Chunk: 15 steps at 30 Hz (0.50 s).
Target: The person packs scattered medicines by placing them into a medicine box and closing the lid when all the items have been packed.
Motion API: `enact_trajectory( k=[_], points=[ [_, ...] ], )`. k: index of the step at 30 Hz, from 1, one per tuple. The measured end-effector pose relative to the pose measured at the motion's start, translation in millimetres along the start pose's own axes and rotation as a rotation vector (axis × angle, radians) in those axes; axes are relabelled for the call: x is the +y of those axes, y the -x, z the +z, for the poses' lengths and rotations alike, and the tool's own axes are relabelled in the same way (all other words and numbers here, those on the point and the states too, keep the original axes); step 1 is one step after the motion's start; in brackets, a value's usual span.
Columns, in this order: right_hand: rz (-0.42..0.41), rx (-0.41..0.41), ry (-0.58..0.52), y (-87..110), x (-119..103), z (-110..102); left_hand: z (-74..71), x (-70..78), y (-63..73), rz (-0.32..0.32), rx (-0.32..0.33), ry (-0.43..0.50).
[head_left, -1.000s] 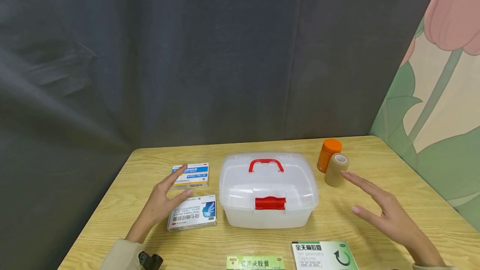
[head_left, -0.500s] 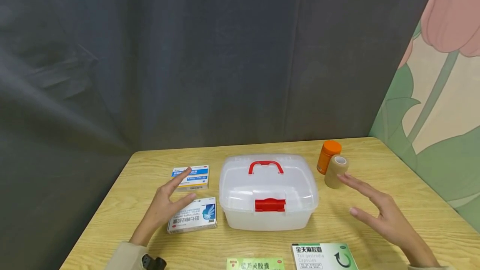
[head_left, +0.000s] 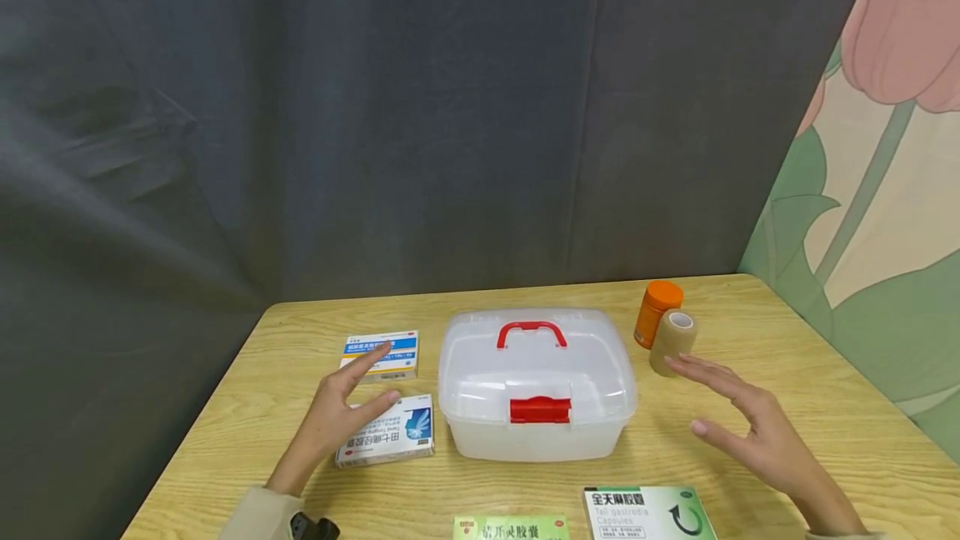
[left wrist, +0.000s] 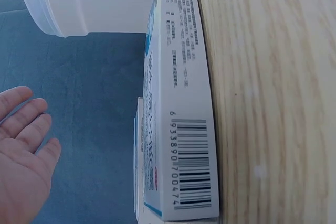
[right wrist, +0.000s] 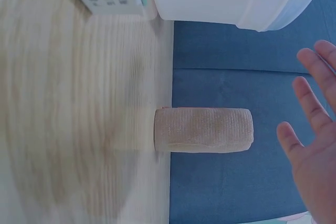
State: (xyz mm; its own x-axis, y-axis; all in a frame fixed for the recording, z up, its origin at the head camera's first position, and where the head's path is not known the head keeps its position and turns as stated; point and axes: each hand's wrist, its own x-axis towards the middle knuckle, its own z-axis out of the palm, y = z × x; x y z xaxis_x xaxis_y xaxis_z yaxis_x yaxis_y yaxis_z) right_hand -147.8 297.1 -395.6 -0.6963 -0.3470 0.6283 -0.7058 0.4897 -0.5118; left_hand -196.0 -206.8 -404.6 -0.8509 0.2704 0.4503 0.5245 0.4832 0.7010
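My left hand (head_left: 330, 417) hovers with spread fingers over the left side of the table, holding nothing. Below it lie a white medicine box with a blue wing picture (head_left: 396, 432) and, farther back, a blue-and-white medicine box (head_left: 401, 352). On the right my right hand (head_left: 761, 432) is raised too, fingers extended and nothing in them. Its fingertips overlap a tan bandage roll (head_left: 672, 344) in the head view; the right wrist view shows the roll (right wrist: 205, 129) standing apart from the hand. Between the hands stands a closed clear plastic case (head_left: 480, 373) with a red handle and latch.
Behind the bandage roll stands an orange bottle (head_left: 654, 315). A green box (head_left: 510, 527) and a white-and-green capsule box (head_left: 648, 513) lie along the near edge. A dark curtain (head_left: 450, 123) hangs behind the wooden table (head_left: 240, 407), with a painted wall (head_left: 892, 215) at right.
Both hands have drifted slightly inward, the left one rightward and the right one leftward. The boxes, case, roll and bottle have stayed where they were on the table.
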Motion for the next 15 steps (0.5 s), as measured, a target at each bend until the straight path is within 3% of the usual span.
enact_trajectory(
  k=[3,15],
  points=[
    [-0.052,0.019,-0.017,-1.1,2.1,3.5,1.7,0.7,0.4,-0.001,0.003,0.015],
    [-0.051,0.044,-0.021,-3.6,-1.1,9.7,7.5,3.7,0.7,0.028,0.012,0.039]
  ],
)
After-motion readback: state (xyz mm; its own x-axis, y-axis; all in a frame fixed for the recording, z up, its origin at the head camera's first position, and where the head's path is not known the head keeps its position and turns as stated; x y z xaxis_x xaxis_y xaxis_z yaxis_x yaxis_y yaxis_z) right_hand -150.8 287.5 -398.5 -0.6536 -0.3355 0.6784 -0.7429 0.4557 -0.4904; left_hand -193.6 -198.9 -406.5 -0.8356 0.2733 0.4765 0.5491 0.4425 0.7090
